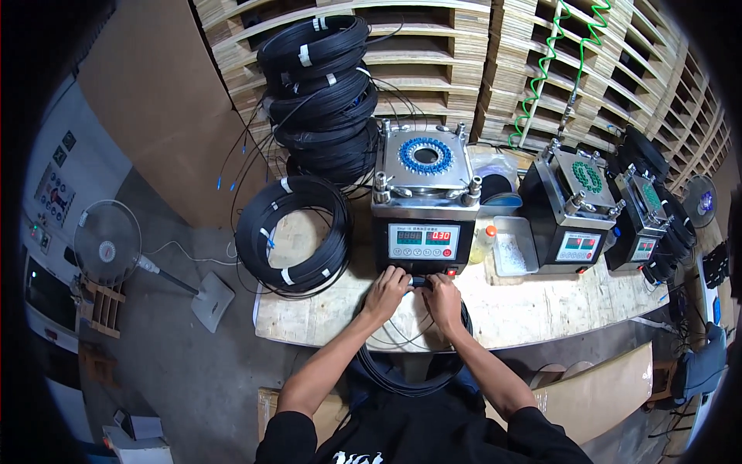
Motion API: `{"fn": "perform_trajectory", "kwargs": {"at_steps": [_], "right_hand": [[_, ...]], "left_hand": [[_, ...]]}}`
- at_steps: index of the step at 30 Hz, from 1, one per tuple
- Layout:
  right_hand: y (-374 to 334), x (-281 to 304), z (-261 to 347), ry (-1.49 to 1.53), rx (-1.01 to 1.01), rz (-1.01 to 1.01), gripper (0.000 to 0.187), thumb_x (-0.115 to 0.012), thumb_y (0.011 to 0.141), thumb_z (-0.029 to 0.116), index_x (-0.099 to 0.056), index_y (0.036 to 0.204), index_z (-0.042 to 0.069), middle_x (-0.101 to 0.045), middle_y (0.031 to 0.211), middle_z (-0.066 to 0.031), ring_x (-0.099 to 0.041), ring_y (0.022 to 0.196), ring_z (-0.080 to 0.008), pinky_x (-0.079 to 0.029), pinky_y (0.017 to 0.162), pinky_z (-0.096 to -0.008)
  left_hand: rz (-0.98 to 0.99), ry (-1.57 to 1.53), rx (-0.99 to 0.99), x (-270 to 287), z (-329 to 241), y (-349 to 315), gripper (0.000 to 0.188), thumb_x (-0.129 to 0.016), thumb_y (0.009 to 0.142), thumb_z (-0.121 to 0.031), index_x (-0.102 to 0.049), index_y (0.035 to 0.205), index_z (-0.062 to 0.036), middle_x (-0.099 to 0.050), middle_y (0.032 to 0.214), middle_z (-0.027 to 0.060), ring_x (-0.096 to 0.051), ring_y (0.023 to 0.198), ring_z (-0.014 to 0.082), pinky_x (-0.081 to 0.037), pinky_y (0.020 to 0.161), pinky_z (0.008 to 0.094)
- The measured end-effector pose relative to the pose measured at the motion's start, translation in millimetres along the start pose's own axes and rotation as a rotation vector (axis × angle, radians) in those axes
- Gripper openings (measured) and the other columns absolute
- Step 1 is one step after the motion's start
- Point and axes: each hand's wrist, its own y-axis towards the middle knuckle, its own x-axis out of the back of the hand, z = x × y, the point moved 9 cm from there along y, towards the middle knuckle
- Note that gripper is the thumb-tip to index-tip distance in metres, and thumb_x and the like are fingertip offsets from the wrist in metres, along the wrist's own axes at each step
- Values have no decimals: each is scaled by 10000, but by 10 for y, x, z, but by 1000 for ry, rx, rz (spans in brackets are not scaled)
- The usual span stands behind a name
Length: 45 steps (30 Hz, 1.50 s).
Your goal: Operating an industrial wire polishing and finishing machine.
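Note:
A coil of black cable [408, 389] rests across my lap and leans up against the front edge of the bench. At its upper end, my left hand [388, 295] has its fingers closed around the bundled cable. Just beside it, my right hand [444, 301] grips the same bundle, its fingers and thumb pressed together. A pale band or tie shows between the hands, with a loose cable loop below. Directly beyond them stands a black bench machine [417, 240] with a red digital display. Its metal top plate carries a ring of blue connectors [426, 157].
Left of the machine lies another black cable coil [292, 271], with a tall stack of coils [317, 116] behind it. To the right are a small bottle with an orange cap [485, 241], a clear tray [513, 246] and two similar machines [576, 205]. A fan [108, 243] stands left.

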Motion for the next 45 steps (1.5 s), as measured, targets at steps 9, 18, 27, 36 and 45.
{"fn": "perform_trajectory", "kwargs": {"at_steps": [9, 18, 27, 36, 45], "right_hand": [[-143, 80, 274, -82, 159, -114, 383, -659, 807, 16, -659, 1183, -52, -665, 1160, -220, -574, 1122, -376, -475, 990, -428], [-186, 115, 254, 41, 101, -80, 397, -597, 828, -34, -626, 1222, -75, -621, 1254, -248, -534, 1237, -404, -442, 1062, -463], [-255, 68, 403, -270, 215, -6, 432, -550, 870, 37, -571, 1280, -96, -584, 1313, -264, -495, 1298, -419, -359, 1137, -483], [-195, -138, 476, -569, 336, 103, 481, -599, 844, 146, -591, 1249, -113, -566, 1291, -273, -516, 1240, -413, -371, 1116, -469], [68, 432, 405, 111, 68, 265, 224, -643, 873, 106, -719, 1046, -16, -676, 1017, -219, -670, 918, -304, -535, 815, -406]], "left_hand": [[96, 176, -70, 22, -106, 13, 320, -612, 847, -109, -681, 1151, -35, -598, 967, 74, -555, 939, 235, -477, 834, 342], [58, 130, -26, 34, -32, 8, 280, -625, 861, -119, -689, 1122, -40, -587, 921, 48, -582, 895, 217, -482, 768, 350], [18, -110, 19, 234, 91, 45, 104, -712, 861, -147, -666, 885, -57, -592, 831, 79, -636, 815, 278, -518, 648, 415], [48, -92, 103, 184, 176, 60, 112, -710, 860, -161, -658, 835, -64, -608, 782, 69, -652, 762, 275, -501, 610, 418], [113, -285, 141, 397, 256, 226, 154, -722, 878, -195, -721, 888, -42, -689, 833, 109, -687, 750, 286, -531, 630, 381]]}}
